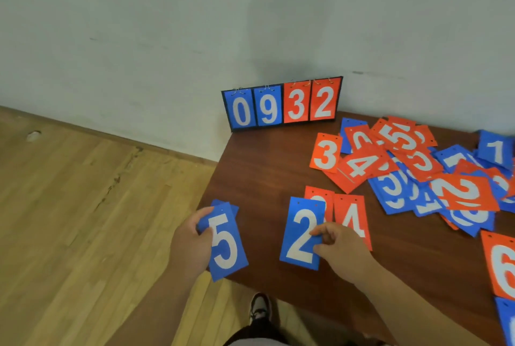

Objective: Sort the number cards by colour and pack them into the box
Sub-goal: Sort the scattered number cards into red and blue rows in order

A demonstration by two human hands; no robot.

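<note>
My left hand [191,242] grips a small stack of blue cards, a blue 5 card [227,245] on top, at the table's left front corner. My right hand [338,248] pinches a blue 2 card [299,237] by its right edge. Behind that card lie a red 4 card [354,214] and another red card [316,195], partly hidden. A mixed heap of red and blue number cards [418,170] covers the right of the table. No box is in view.
A scoreboard stand [282,104] showing 0 9 3 2 stands against the wall at the dark wooden table's [256,167] back left corner. A red 6 card [501,267] lies at the right edge. Wooden floor lies to the left; my shoe [260,306] is below.
</note>
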